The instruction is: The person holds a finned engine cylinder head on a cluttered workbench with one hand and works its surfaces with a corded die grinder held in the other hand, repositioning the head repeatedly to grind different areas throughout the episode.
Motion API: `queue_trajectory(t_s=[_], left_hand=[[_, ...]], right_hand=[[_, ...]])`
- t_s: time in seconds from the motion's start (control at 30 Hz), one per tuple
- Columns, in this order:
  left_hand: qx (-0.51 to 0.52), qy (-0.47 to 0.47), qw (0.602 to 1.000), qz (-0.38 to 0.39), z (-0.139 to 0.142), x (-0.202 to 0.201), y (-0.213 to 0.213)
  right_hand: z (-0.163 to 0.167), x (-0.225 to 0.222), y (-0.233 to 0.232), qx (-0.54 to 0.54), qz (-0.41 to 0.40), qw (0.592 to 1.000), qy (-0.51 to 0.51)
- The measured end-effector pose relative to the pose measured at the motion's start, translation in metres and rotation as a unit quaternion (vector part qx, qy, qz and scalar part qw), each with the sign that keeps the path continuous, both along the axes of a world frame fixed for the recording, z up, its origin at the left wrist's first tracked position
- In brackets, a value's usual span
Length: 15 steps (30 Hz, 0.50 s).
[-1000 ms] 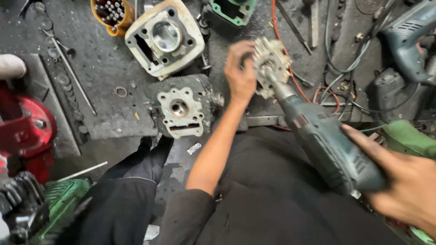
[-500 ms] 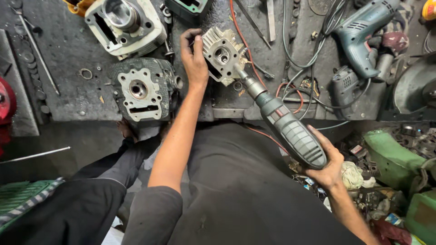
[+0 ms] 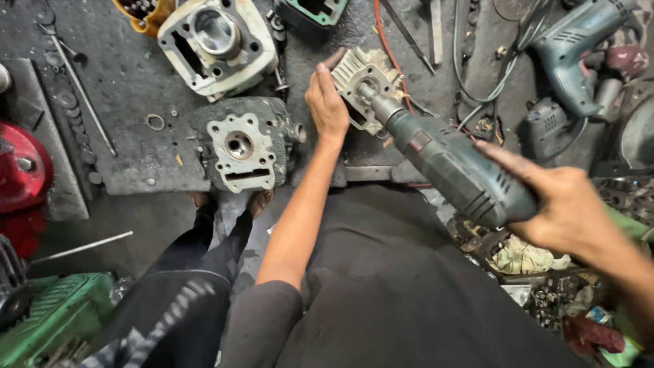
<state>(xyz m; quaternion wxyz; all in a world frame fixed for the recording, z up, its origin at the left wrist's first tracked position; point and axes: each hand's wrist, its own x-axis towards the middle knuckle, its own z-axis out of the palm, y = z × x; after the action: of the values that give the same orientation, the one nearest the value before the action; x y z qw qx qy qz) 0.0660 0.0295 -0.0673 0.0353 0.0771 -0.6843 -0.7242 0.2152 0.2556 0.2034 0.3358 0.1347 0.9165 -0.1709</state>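
- Head view, step in hand: looked to me like you were mid-way through working the bore of the finned cylinder head with the green power drill. Its nose sat right in the centre hole, and the head lay on the dark bench at the far middle.
- Your left hand was clamped flat over the head's left edge, fingers curled round the far side, bracing it.
- Your right hand was wrapped tight on the drill's rear grip, near right. I couldn't tell whether a finger was on the trigger.
- Next move, my guess: it called for keeping the drill square to the hole and the bracing hand firm so the head wouldn't spin.
- Count, same view: two bare hands, one drill in use, one more blue-green drill lying far right.
- Three engine castings: the one you held, a second cylinder head just left of it, and a cylinder block far left. One loose ring lay beside them.
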Motion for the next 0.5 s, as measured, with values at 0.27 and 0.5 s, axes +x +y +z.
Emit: queue_trajectory(t_s=[0.27,0.5], left_hand=[[-0.014,0.022,0.999,0.026,-0.003,-0.010,0.002],[0.015,0.002,0.999,0.034,-0.003,-0.014,0.002]], right_hand=[[0.046,-0.150,-0.070,0.166,0.260,0.942,-0.132],[0.064,-0.202,-0.119,0.263,0.381,0.866,-0.188]])
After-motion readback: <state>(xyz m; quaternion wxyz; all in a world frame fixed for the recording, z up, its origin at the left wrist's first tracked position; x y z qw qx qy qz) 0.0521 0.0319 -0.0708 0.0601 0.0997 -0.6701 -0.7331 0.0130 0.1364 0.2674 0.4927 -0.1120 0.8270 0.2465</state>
